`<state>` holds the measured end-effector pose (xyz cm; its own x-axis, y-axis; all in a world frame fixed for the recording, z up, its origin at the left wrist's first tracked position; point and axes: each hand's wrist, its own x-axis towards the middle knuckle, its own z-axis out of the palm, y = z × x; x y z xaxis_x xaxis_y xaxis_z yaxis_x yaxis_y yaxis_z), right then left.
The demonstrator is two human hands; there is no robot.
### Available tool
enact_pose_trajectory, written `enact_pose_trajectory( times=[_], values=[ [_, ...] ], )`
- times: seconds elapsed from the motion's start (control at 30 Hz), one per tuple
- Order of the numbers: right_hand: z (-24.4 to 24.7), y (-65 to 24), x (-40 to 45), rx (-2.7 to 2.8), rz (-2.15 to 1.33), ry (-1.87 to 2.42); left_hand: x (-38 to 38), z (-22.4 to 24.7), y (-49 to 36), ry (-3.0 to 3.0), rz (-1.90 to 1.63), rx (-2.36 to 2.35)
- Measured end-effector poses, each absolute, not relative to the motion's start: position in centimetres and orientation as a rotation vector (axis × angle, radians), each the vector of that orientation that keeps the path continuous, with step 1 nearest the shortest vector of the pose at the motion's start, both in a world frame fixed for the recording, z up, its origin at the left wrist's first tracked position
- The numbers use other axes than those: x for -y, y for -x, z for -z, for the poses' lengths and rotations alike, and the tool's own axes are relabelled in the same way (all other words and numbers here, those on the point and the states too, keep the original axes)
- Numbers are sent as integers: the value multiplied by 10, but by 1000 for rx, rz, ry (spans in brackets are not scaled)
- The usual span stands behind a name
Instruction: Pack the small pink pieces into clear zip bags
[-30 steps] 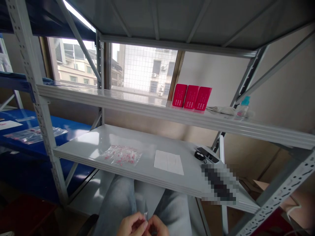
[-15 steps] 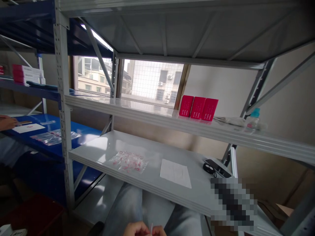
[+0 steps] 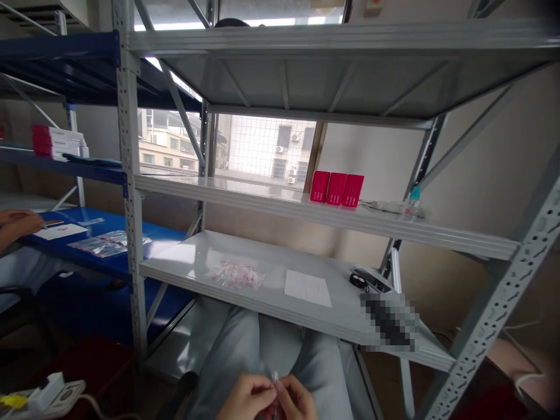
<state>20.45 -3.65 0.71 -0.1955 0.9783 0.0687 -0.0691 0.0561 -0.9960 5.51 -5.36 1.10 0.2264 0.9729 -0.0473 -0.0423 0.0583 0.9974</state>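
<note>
Head-camera view of a seated person facing a grey steel shelving unit. Lower centre of the frame: the left hand (image 3: 247, 398) and the right hand (image 3: 296, 401) are raised close together above the lap of pale blue jeans (image 3: 227, 350). Both are curled inward, neither released, and their fingertips meet in a pinch on a small transparent piece (image 3: 275, 382) that stands upright between them; its exact form is too small to tell.

Centre of the frame, beyond the hands: the pale grey steel shelf (image 3: 184, 254) carries a clear plastic bag of small pink-and-white pieces (image 3: 235, 275), with a white paper sheet (image 3: 307, 288) just to its right. Further right lies a black smartphone (image 3: 371, 279), touching a small round black object (image 3: 356, 280).

Middle right, on the shelf above: three upright red cartons (image 3: 336, 188) stand side by side, near a clear bottle with a blue cap (image 3: 412, 204).

Far left: a co-worker's hand (image 3: 20, 221) rests beside a white sheet (image 3: 61, 231) on a blue bench (image 3: 109, 265).
</note>
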Motion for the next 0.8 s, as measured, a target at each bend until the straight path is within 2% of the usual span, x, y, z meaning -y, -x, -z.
enact_pose_trajectory(
  times=[0.2,0.4,0.63,0.8],
  values=[
    [-22,-204,66,1365,-1420,893,83,-30,-63,-1234,-1150,-1040],
    [-18,-209,69,1332,-1519,820,90,-35,-59,-1588,-1189,-1281],
    [-10,-219,46,1390,-1571,858,77,-39,-52,-1558,-1062,-1157],
    [2,-215,21,1466,-1544,967,52,-23,-52,-1470,-1013,-1124]
  ],
)
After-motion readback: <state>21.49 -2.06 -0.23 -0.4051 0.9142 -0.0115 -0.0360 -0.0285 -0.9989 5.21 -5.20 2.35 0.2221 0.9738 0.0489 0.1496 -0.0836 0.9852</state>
